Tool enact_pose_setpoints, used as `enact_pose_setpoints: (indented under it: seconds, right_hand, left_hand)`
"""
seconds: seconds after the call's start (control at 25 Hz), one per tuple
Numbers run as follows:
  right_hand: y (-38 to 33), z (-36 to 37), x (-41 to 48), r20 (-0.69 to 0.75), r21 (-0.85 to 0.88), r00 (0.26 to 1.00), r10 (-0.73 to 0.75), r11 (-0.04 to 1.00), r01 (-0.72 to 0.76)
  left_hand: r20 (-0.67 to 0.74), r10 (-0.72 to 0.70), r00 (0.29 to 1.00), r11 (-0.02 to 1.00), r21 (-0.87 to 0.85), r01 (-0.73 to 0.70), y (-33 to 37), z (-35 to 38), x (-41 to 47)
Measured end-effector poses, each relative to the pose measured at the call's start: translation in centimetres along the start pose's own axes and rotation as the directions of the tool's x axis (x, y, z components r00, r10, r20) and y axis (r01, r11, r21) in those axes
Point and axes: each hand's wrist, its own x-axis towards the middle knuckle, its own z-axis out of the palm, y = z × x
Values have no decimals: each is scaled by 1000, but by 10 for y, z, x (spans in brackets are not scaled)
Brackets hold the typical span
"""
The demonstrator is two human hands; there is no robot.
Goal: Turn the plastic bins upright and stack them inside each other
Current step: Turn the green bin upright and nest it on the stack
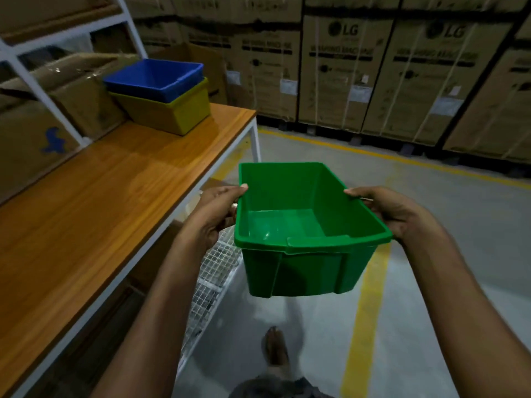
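Note:
I hold a green plastic bin [301, 225] upright in the air, off the right side of the table, its open top facing me. My left hand [218, 211] grips its left rim and my right hand [393, 211] grips its right rim. At the far end of the wooden table [86, 202] a blue bin [156, 77] sits upright nested inside a yellow bin [172, 112].
White shelf posts [43, 93] and cardboard boxes [71, 93] line the table's left side. Tall stacked cartons [344, 70] fill the back wall. A wire mesh panel [212, 280] hangs below the table edge. Yellow floor lines [365, 311] cross the concrete; a foot [275, 346] shows below.

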Motion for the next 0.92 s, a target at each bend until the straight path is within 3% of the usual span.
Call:
enact_pose_setpoints:
  seconds: [0.28,0.56,0.72,0.92]
  right_hand:
    - [-79,-5,83,-47,-80,974,-223,972,219]
    - [-169,22,152,-81,-211,914,-397,903,374]
    - [-220,43,192,3,-222,864,-503,842,491]
    - [-296,78,257,236,-203,789,-567,765,611]
  left_hand:
    - [-18,177,984,984,9,-177,56,30,101]
    - [83,266,960,960,73,-272,127,33,169]
    - [-29,379,925,925,41,-378,153,27,199]
    - [-266,474,840,877,58,-476,180,22,244]
